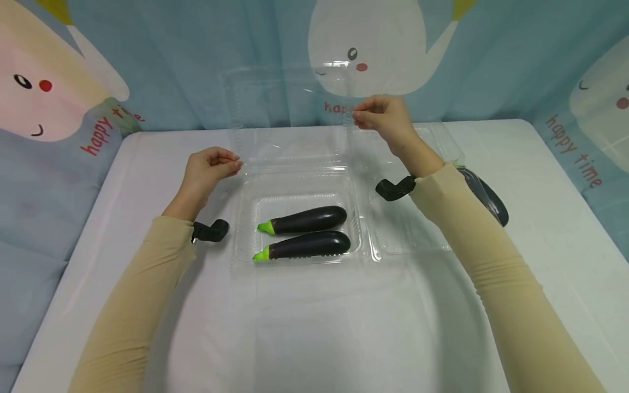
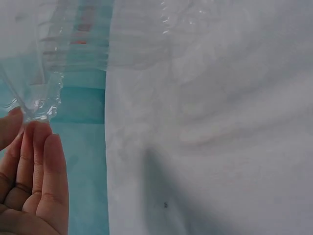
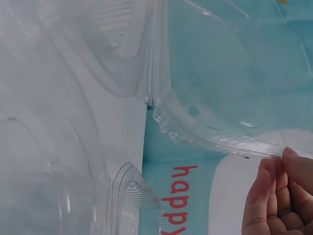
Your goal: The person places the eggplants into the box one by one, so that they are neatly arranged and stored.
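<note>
The clear plastic box (image 1: 297,218) lies in the middle of the counter (image 1: 314,327), and two eggplants (image 1: 304,220) already lie side by side in its lower tray, with their green ends to the left. So the filling part looks done. The lid (image 1: 290,109) of the box stands up behind the tray, hinged at the back edge, and it is not yet down.

The right hand (image 1: 385,117) pinches the upper right edge of the lid between thumb and fingers; in the right wrist view the fingers (image 3: 274,196) close on the thin rim. The left hand (image 1: 208,169) is at the left side of the box, near the hinge. Its fingers (image 2: 34,166) are almost straight and their tips touch a crinkled corner of the plastic, and I cannot tell if they really grip it.

What is left, I judge, is to lower the lid over the eggplants and press the edges together.

A second clear box (image 1: 410,218) lies just beside the first one on the right, under the right forearm, and it seems to hold nothing. Behind the counter hangs a blue cartoon curtain (image 1: 491,54)
</note>
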The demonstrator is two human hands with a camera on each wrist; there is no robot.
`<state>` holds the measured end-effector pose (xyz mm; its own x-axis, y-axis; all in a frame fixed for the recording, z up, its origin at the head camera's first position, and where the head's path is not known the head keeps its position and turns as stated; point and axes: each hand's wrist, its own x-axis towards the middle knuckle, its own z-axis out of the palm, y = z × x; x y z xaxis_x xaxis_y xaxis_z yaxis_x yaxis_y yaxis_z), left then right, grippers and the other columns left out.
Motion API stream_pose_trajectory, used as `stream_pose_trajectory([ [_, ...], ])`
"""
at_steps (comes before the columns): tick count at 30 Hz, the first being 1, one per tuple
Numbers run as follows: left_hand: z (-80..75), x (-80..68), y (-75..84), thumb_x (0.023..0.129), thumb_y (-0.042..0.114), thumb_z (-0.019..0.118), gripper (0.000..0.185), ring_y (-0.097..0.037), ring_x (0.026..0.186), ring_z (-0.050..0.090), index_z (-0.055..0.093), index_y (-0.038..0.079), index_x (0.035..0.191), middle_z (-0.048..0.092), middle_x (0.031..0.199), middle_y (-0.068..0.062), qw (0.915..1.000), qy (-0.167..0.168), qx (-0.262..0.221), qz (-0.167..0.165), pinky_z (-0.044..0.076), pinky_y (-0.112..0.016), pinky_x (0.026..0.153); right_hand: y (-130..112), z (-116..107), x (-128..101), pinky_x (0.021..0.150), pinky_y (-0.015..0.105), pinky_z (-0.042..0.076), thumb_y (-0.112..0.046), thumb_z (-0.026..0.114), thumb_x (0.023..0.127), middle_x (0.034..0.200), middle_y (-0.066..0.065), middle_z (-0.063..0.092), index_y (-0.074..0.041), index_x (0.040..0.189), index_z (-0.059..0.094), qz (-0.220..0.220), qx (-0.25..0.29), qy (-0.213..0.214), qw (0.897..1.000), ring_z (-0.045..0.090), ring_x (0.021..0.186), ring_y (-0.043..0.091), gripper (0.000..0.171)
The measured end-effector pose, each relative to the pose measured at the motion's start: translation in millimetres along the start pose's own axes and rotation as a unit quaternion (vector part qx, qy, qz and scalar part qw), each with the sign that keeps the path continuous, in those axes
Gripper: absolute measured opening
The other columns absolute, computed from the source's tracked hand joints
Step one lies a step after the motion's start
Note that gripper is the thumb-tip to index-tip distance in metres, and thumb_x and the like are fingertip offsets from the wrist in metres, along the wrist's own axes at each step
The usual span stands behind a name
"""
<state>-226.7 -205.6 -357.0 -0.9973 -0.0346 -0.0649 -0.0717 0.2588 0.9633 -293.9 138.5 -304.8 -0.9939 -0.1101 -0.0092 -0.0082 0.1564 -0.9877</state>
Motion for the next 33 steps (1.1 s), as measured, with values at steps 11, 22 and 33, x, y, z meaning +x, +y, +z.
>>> stream_pose_trajectory([
  [11,-3.0,12.8,23.1,0.088,-0.001,0.062,0.006,-0.015,0.083,0.062,0.066,0.001,0.092,0.064,0.086,-0.005,0.9771,0.073,-0.189,0.065,0.053,-0.021,0.077,7.6,1.5,0.2,0.079,0.025,0.053,-0.002,0.065,0.088,0.087,0.007,0.065,-0.001,0.088,0.067,-0.04,-0.007,-0.005,0.999,0.063,0.079,0.017,0.002],
  [22,-4.0,18.3,27.6,0.085,-0.002,0.065,0.005,-0.014,0.08,0.064,0.067,0.001,0.088,0.065,0.086,-0.005,0.9745,0.084,-0.188,0.089,0.053,-0.021,0.077,3.9,-0.8,0.7,0.083,0.025,0.052,-0.001,0.065,0.087,0.087,0.007,0.064,0.001,0.091,0.067,-0.059,0.049,-0.005,0.997,0.061,0.081,0.018,0.005],
  [33,-3.9,13.8,34.5,0.085,-0.001,0.066,0.007,-0.013,0.079,0.064,0.069,0.005,0.084,0.065,0.086,-0.005,0.978,0.073,-0.174,0.088,0.053,-0.02,0.076,-18.4,-4.2,5.8,0.077,0.027,0.051,0.003,0.064,0.087,0.079,0.008,0.065,-0.001,0.081,0.069,-0.108,0.16,0.019,0.981,0.06,0.077,0.02,0.009],
])
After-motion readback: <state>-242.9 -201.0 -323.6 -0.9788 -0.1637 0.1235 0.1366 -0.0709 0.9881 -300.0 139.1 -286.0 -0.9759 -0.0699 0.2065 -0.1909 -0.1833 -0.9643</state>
